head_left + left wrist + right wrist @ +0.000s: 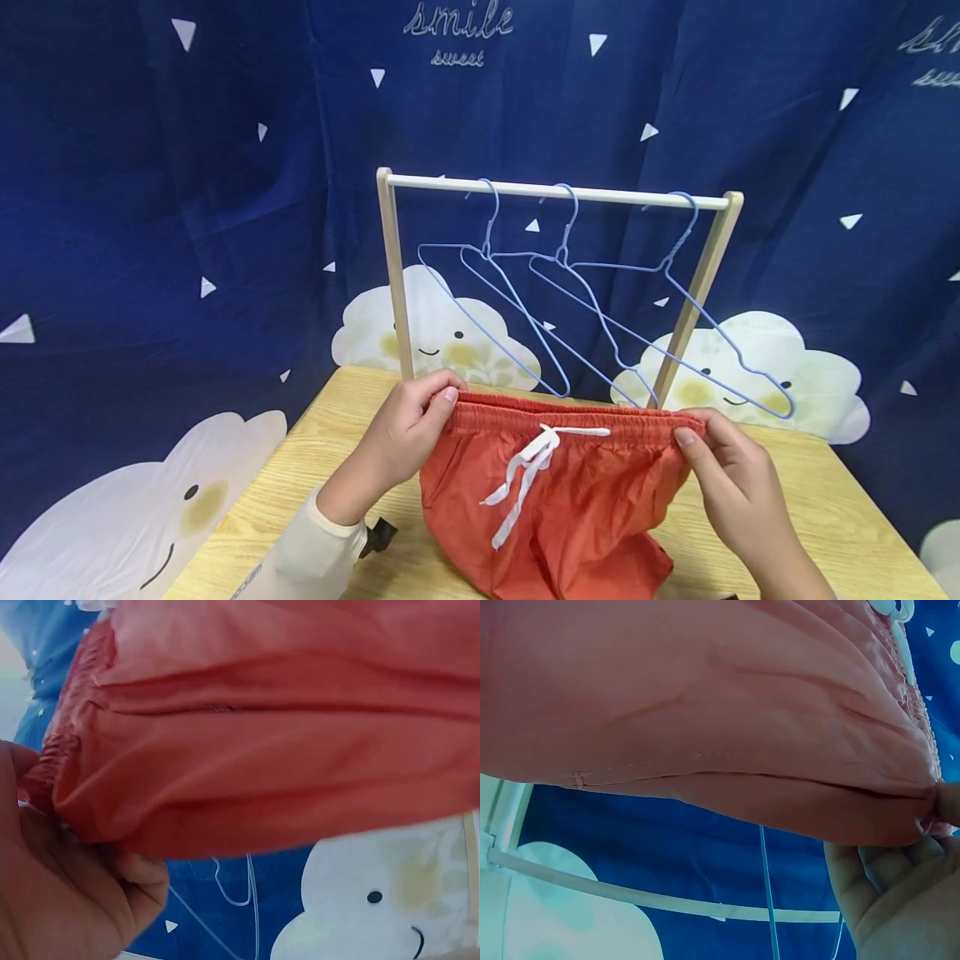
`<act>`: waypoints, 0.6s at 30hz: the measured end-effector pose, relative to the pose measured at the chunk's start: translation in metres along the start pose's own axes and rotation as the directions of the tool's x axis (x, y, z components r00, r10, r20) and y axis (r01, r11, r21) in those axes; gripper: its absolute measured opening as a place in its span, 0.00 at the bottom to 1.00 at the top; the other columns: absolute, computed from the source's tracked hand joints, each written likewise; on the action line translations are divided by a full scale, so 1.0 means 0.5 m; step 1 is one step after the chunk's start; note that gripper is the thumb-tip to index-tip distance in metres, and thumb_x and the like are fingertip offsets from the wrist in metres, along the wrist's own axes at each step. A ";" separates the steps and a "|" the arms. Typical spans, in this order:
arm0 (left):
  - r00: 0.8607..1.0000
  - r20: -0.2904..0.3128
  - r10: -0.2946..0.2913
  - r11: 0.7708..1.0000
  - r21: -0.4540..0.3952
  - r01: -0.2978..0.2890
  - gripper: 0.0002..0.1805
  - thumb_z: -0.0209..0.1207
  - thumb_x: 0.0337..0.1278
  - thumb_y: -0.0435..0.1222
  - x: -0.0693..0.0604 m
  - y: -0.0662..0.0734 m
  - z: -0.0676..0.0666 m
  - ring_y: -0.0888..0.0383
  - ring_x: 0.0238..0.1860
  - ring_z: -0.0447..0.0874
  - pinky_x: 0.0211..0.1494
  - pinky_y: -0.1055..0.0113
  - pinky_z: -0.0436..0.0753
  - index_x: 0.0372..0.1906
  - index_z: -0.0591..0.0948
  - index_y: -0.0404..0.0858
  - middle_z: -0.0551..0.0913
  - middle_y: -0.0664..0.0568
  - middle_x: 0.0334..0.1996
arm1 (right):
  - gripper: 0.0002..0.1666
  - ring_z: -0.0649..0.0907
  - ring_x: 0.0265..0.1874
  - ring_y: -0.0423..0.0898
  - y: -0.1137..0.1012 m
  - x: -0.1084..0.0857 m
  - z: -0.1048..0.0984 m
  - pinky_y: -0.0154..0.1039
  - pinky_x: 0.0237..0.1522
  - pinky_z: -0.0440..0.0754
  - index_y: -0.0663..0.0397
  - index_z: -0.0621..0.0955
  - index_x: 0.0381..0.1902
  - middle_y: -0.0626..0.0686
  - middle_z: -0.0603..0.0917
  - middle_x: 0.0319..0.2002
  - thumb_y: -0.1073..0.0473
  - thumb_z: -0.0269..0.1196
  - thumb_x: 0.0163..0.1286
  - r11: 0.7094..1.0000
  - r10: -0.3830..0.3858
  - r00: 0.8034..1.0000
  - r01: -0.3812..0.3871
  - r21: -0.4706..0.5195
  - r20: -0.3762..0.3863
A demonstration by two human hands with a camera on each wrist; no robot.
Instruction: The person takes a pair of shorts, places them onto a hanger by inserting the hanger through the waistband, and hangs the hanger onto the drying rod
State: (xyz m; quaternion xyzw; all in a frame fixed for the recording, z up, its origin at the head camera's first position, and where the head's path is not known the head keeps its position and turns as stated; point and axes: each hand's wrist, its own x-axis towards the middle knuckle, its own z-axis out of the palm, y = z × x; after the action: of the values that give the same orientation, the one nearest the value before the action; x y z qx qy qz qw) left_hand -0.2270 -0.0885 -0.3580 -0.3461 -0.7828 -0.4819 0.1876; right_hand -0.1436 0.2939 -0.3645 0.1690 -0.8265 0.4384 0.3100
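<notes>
Orange-red drawstring shorts hang between my two hands, with a white drawstring tied in a bow at the front. At the waistband's left end, my left hand pinches the elastic between thumb and fingers. My right hand grips the opposite end of the waistband the same way. The elastic is drawn out sideways between them. In the left wrist view the side of the shorts fills most of the picture, and the right wrist view shows the other side of the shorts with its seam. The lower hem is partly out of view.
Behind the shorts a wooden clothes rack stands on the wood-grain table. Three blue wire hangers hang from its bar. A dark blue curtain with white clouds and triangles covers the background. A small black object lies by the left wrist.
</notes>
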 end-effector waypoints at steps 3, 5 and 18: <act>0.995 0.009 -0.103 0.989 -0.110 0.103 0.13 0.49 0.81 0.31 0.002 0.008 -0.003 0.57 0.40 0.84 0.48 0.64 0.84 0.44 0.85 0.41 0.86 0.52 0.37 | 0.10 0.87 0.29 0.40 0.000 0.000 0.001 0.32 0.33 0.86 0.60 0.83 0.51 0.48 0.89 0.36 0.71 0.55 0.84 1.000 0.000 1.000 0.000 -0.003 0.011; 0.986 0.015 -0.165 0.969 -0.184 0.165 0.13 0.47 0.80 0.30 0.003 0.011 -0.004 0.55 0.40 0.84 0.48 0.65 0.84 0.45 0.83 0.38 0.85 0.48 0.39 | 0.11 0.87 0.29 0.40 0.000 0.000 0.001 0.31 0.33 0.86 0.59 0.84 0.52 0.47 0.89 0.37 0.71 0.55 0.84 1.000 0.000 1.000 0.000 -0.005 0.014; 0.944 0.002 -0.330 0.876 -0.372 0.307 0.07 0.44 0.76 0.26 0.010 0.022 -0.007 0.58 0.36 0.73 0.44 0.69 0.73 0.49 0.71 0.30 0.73 0.48 0.37 | 0.14 0.88 0.30 0.40 -0.001 -0.002 0.010 0.32 0.32 0.87 0.52 0.85 0.56 0.47 0.91 0.39 0.70 0.56 0.84 1.000 -0.010 0.998 0.011 -0.007 0.069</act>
State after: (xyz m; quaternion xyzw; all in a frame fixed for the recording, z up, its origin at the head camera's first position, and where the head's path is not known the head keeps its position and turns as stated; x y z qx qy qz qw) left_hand -0.2225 -0.0865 -0.3463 -0.2264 -0.7190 -0.6542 0.0618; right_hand -0.1444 0.2896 -0.3668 0.1871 -0.8374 0.4277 0.2843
